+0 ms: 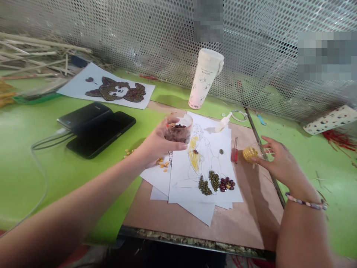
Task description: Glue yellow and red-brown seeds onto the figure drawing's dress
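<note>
My left hand point(156, 143) grips a clear plastic cup of dark red beans point(180, 130), held above the left side of a stack of white paper sheets point(195, 175). The top sheet bears a line drawing partly filled with yellow grains, green beans point(209, 183) and red beans point(226, 184). My right hand point(279, 162) holds a small clear cup of yellow grains point(250, 153) just right of the sheets, above the brown board point(251, 219). A beaded bracelet point(305, 203) circles my right wrist.
A white tumbler point(205, 78) stands behind the sheets. Two black phones point(95, 126) with a cable lie at left on the green table point(36, 156). A finished bean picture point(111, 89) lies farther back. A glue bottle point(223, 123), a small red screwdriver point(234, 150) and loose yellow kernels point(163, 163) lie nearby. Perforated metal screen behind.
</note>
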Available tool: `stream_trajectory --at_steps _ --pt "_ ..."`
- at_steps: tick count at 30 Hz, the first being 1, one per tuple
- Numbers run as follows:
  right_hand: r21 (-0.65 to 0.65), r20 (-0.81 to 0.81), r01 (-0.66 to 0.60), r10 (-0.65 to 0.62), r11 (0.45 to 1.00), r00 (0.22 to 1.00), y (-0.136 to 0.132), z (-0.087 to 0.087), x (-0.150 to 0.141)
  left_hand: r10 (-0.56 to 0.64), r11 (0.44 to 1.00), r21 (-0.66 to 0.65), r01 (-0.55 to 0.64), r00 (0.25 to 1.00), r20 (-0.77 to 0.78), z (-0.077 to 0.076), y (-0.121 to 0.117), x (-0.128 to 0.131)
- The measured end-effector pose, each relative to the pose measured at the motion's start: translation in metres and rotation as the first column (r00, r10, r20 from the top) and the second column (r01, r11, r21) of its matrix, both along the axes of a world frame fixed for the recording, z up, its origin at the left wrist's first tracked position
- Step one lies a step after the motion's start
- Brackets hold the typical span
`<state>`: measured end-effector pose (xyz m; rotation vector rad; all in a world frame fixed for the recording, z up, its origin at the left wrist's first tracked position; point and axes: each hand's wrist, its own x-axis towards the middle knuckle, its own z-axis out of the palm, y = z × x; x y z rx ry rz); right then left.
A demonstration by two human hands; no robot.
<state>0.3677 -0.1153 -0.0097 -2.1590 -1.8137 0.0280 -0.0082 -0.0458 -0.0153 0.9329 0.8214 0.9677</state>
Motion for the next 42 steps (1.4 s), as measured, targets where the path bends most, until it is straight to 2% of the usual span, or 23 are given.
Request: stream_trajectory --at_steps 8,14,17,18,20,22,24,28,31,34,38,40,42 --pt "-0.007 -0.013 -0.032 0.032 0.999 0.999 0.002 -0.004 -0.002 -0.049 0.999 0.017 0.049 0.999 0.003 0.0 0.003 -0.004" --pt "-0.005 -0.034 -0.077 0.077 0.997 0.996 0.001 -0.008 0.005 -0.008 0.997 0.075 0.014 0.997 -0.073 -0.004 0.005 -0.003" --pt "0.075 -0.224 -0.081 0.096 0.994 0.97 0.0 -0.004 0.002 0.07 0.982 0.185 -0.034 0.979 -0.19 -0.009 0.008 -0.002" --pt "0.114 -0.334 -0.094 0.128 0.989 0.934 0.0 -0.002 -0.001 0.098 0.971 0.234 -0.046 0.971 -0.218 -0.011 0.01 -0.002" --pt "0.197 -0.538 -0.126 0.215 0.972 0.815 -0.001 0.002 -0.012 0.161 0.94 0.336 -0.064 0.949 -0.271 -0.015 0.015 -0.002" --pt "0.253 -0.655 -0.168 0.296 0.953 0.695 -0.002 0.007 -0.027 0.237 0.904 0.422 -0.061 0.895 -0.379 -0.018 0.022 -0.003" --pt "0.263 -0.69 -0.235 0.352 0.936 0.632 -0.002 0.009 -0.045 0.308 0.877 0.48 -0.027 0.799 -0.517 -0.02 0.028 -0.004" --pt "0.258 -0.627 -0.404 0.47 0.878 0.621 -0.005 0.008 -0.081 0.353 0.866 0.492 0.083 0.595 -0.722 -0.022 0.038 -0.007" --pt "0.255 -0.592 -0.505 0.546 0.825 0.593 -0.01 0.008 -0.103 0.362 0.875 0.469 0.123 0.476 -0.801 -0.023 0.04 -0.008" --pt "0.238 -0.631 -0.599 0.591 0.765 0.503 -0.017 0.012 -0.119 0.366 0.879 0.455 0.14 0.413 -0.834 -0.025 0.041 -0.009" --pt "0.256 -0.672 -0.671 0.627 0.696 0.394 -0.023 0.015 -0.13 0.351 0.887 0.432 0.162 0.371 -0.86 -0.026 0.041 -0.012" --pt "0.262 -0.651 -0.67 0.64 0.695 0.409 -0.025 0.013 -0.132 0.343 0.895 0.416 0.164 0.347 -0.873 -0.025 0.042 -0.015" --pt "0.243 -0.608 -0.654 0.638 0.716 0.473 -0.027 0.011 -0.133 0.339 0.899 0.407 0.16 0.331 -0.88 -0.023 0.042 -0.017"
